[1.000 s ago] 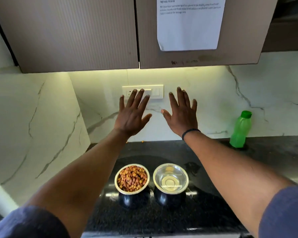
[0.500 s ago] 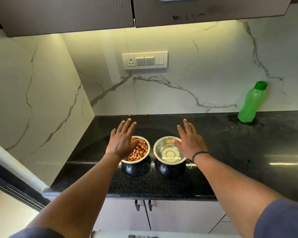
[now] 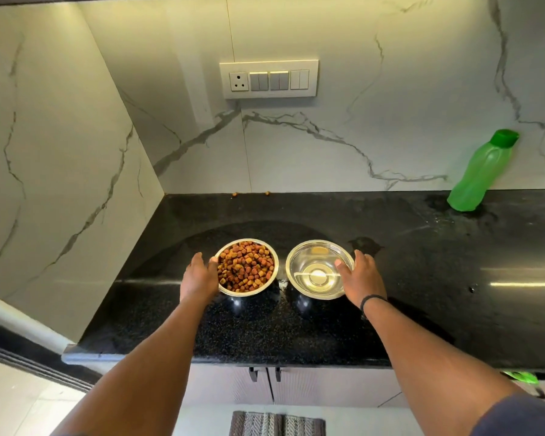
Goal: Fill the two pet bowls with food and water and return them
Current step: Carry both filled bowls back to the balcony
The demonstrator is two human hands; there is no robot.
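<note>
Black speckled stone, glossy and streaked with glare, forms the table (image 3: 422, 309), and the two bowls stand side by side on it near its front edge. A second ago both hands were raised flat toward the switch plate; half a second ago they hovered over the bowls; now they have dropped to the bowls' outer sides. The left hand (image 3: 199, 280) cups the left side of the food bowl (image 3: 246, 267), thumb at the rim, fingers loosely bent; whether it truly grips cannot be told. The right hand (image 3: 361, 280), a dark band at its wrist, lies against the right side of the water bowl (image 3: 318, 269), thumb over the rim, fingers hidden behind it.

Both bowls are round, steel-lined with rounded black shells, upright, mouths facing up; being round, they show no long axis. The food bowl is heaped with brown and orange kibble; the water bowl, just right of it and not quite touching, holds clear water.

Beyond the bowls, stray kibble bits (image 3: 266, 193) lie at the wall's foot. Far right of the bowls a translucent green bottle (image 3: 482, 174) stands capped. Above, a white switch plate (image 3: 268, 79) sits on veined marble.
</note>
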